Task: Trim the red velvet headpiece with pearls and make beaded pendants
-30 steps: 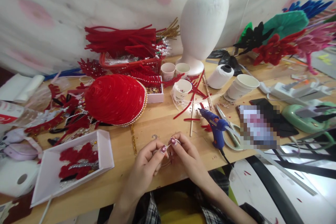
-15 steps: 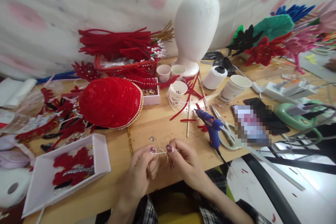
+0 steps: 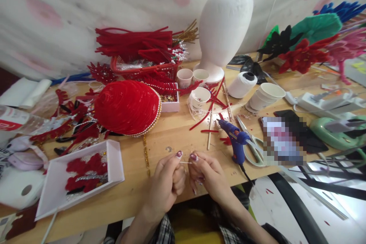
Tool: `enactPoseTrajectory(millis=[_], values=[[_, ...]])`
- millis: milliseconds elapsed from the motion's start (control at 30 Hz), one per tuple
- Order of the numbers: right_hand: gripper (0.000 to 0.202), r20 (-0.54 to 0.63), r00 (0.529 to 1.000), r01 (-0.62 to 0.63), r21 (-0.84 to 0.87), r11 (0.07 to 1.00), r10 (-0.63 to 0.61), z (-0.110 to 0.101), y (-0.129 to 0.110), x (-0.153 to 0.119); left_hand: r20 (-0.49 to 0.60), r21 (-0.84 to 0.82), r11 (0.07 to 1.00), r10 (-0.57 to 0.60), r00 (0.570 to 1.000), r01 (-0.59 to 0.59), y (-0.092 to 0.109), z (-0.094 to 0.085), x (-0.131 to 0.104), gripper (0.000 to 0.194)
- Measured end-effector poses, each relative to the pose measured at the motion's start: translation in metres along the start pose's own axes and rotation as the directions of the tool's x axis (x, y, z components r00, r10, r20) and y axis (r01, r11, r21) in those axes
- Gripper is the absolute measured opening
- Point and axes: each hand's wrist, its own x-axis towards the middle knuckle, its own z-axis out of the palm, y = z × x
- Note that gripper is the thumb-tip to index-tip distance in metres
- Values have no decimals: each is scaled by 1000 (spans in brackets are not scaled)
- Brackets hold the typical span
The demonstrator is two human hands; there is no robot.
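Note:
Near the front edge of the table, my left hand (image 3: 166, 181) is closed with the thumb pressed on the curled fingers. A short stretch of white thread (image 3: 185, 162) runs taut from it to my right hand (image 3: 208, 175), which pinches the other end between thumb and forefinger. Most of the thread is hidden inside the hands. Behind them lies a small grey curved piece (image 3: 169, 149). To the left, a red domed cap (image 3: 126, 108) edged with pearl beads rests on its side, and a gold strand (image 3: 146, 156) hangs down from it.
A blue glue gun (image 3: 235, 137) and scissors (image 3: 254, 152) lie to the right, beside a phone (image 3: 278, 135). Front left stands a white box (image 3: 116, 160) holding red flowers. Paper cups (image 3: 201, 101), a thread cone (image 3: 242, 85) and a white mannequin head (image 3: 225, 26) stand farther back.
The thread between my hands is pulled straight, and the loose loops seen below it are no longer visible. The whole view has shifted, so the things on the table appear farther right.

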Motion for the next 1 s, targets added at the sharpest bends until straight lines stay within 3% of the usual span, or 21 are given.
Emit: enactPoseTrajectory(millis=[167,333,533,667,767,867,1000], values=[[53,159,987,-22,-101,995,38,-7,-8,-2,16,19,1000,-10,1000,10,-3,0,2,68],[44,270,963,24,-133,991,13,-8,-14,-3,8,92,994,59,998,-60,-9,2,3,52],[39,212,976,109,-336,935,-37,-2,-19,-7,-18,190,963,197,980,-190,-13,2,5,56],[38,218,966,222,-432,874,-137,-1,-18,-7,-46,219,948,246,968,-230,-14,-2,5,55],[44,216,967,205,-329,922,-138,-3,-14,-7,-68,207,943,281,957,-262,-13,-5,4,61],[48,207,977,60,-69,996,-45,-5,-5,-6,-69,186,944,288,955,-272,-11,-5,1,67],[51,241,969,-98,197,975,49,-2,7,-1,-66,137,957,267,961,-256,-7,4,-2,66]])
